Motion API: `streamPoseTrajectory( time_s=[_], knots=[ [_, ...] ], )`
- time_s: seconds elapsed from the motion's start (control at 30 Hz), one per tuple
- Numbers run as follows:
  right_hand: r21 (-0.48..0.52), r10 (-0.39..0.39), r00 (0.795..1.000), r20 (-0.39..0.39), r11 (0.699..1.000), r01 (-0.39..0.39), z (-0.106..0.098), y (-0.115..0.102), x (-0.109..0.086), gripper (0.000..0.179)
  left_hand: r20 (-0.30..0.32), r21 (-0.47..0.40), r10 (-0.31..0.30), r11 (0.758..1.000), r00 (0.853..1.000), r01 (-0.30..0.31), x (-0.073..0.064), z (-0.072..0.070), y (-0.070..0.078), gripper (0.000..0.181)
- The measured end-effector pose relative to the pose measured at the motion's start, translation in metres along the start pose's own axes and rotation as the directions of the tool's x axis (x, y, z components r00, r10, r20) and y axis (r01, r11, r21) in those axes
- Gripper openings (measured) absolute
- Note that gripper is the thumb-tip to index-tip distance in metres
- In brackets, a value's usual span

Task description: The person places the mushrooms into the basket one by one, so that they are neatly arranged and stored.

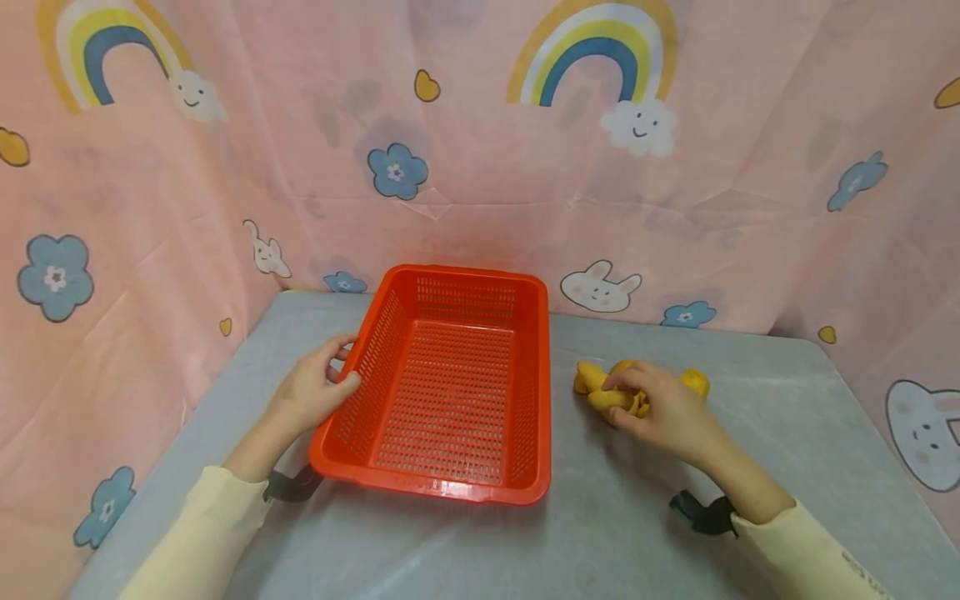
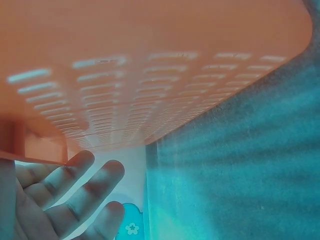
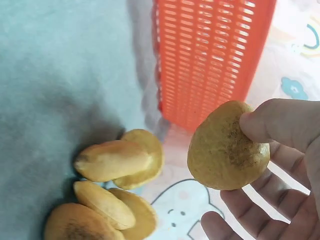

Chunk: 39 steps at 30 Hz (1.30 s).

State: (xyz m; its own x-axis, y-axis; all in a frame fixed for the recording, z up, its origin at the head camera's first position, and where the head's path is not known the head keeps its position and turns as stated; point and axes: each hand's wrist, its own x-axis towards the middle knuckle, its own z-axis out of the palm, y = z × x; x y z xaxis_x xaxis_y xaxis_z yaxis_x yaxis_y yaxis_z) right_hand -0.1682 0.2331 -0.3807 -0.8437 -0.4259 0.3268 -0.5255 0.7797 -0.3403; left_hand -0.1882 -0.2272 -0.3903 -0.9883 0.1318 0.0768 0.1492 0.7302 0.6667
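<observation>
A yellow piece [image 3: 222, 145], browned in a patch on one face, is in the right hand [image 1: 663, 408], clamped between the thumb and the fingertips. Other yellow pieces [image 3: 105, 202] lie in a loose pile on the worktop, just below and beside that hand; in the right wrist view the held piece appears apart from them. The two hands are well apart, with the red basket [image 1: 450, 400] standing between them. The left hand [image 1: 311, 383] is clamped on the basket's left rim, thumb at the edge and fingers under it. The pile lies near the basket's right side. The worktop [image 1: 600, 533] is grey, and a pink cloth [image 1: 487, 183] printed with rainbows, rabbits and blue flowers hangs behind it.
</observation>
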Motion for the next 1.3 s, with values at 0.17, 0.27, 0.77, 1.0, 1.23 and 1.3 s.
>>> streamPoseTrajectory(
  time_s=[0.17,0.27,0.77,1.0,1.23,1.3],
  knots=[
    [0.004,-0.012,1.000,-0.024,1.000,0.013,-0.008,-0.002,0.005,0.026,0.004,-0.005,-0.013,1.000,1.000,0.013,-0.001,-0.001,0.002,0.056],
    [0.004,-0.016,0.999,-0.033,1.000,0.016,-0.013,-0.005,0.011,0.026,0.009,-0.010,-0.019,1.000,1.000,0.019,-0.001,-0.001,0.003,0.057],
    [0.010,-0.042,0.999,-0.003,0.999,0.042,-0.033,-0.026,0.051,0.025,0.019,-0.018,-0.008,1.000,1.000,0.009,0.000,0.000,0.000,0.058],
    [0.035,-0.020,0.999,0.038,0.999,0.019,-0.036,-0.040,0.069,0.024,0.021,-0.027,-0.013,1.000,1.000,0.014,0.000,0.000,0.000,0.058],
    [0.049,-0.026,0.998,0.060,0.999,0.023,-0.034,-0.052,0.086,0.024,0.019,-0.031,-0.020,0.999,1.000,0.021,0.000,-0.001,-0.001,0.057],
    [0.061,-0.032,0.998,0.062,0.998,0.028,-0.033,-0.055,0.090,0.024,0.019,-0.033,-0.020,0.999,1.000,0.021,0.000,0.000,-0.001,0.057]
  ],
)
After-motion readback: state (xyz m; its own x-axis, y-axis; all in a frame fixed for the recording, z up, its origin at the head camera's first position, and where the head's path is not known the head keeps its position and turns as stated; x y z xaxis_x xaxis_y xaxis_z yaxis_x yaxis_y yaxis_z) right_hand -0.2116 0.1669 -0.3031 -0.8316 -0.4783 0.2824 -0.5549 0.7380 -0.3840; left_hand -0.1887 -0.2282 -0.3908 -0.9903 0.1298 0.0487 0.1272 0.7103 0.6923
